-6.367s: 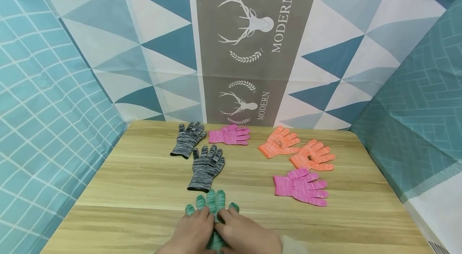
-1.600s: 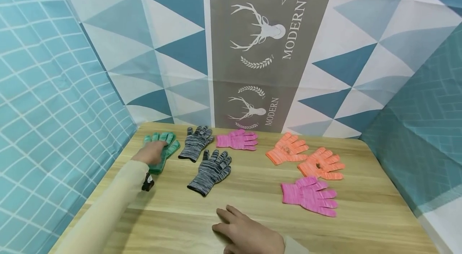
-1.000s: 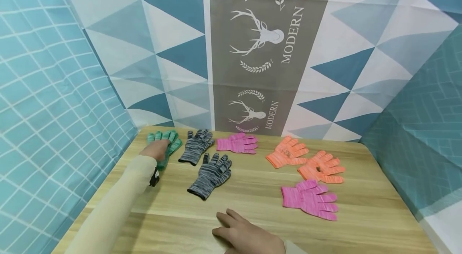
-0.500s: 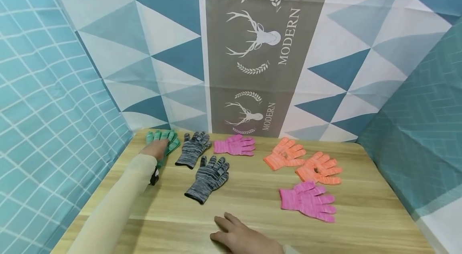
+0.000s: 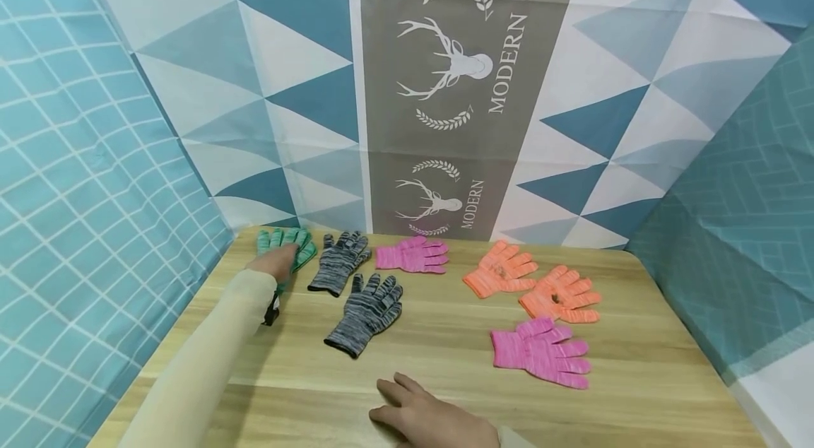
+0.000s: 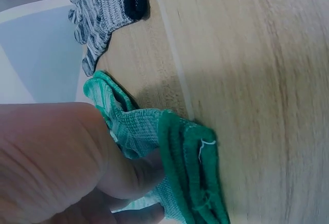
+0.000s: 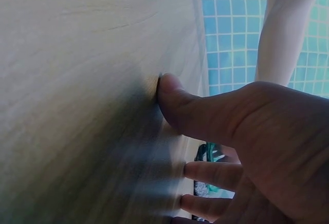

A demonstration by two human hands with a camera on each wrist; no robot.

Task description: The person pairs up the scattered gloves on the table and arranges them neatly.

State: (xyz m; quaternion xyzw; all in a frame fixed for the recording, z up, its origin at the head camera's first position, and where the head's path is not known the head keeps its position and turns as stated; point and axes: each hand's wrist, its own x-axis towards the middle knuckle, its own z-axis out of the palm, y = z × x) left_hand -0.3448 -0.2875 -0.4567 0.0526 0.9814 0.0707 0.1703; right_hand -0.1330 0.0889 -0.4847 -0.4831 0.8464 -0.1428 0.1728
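Looks like a green knitted glove point(image 5: 290, 236) streaked paler; impossible to tell whether single or doubled. Lies at ten o'clock on the wooden table point(image 5: 445, 328), with fingers toward twelve and darker, thickly layered cuff point(image 6: 193, 175) toward six. Trails a loose white thread point(image 6: 202, 146) there.

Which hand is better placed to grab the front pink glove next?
Probably the right. The right hand holds nothing and is nearer the front pink glove, with nothing visibly in between; the left hand is at the far left, touching the green glove.
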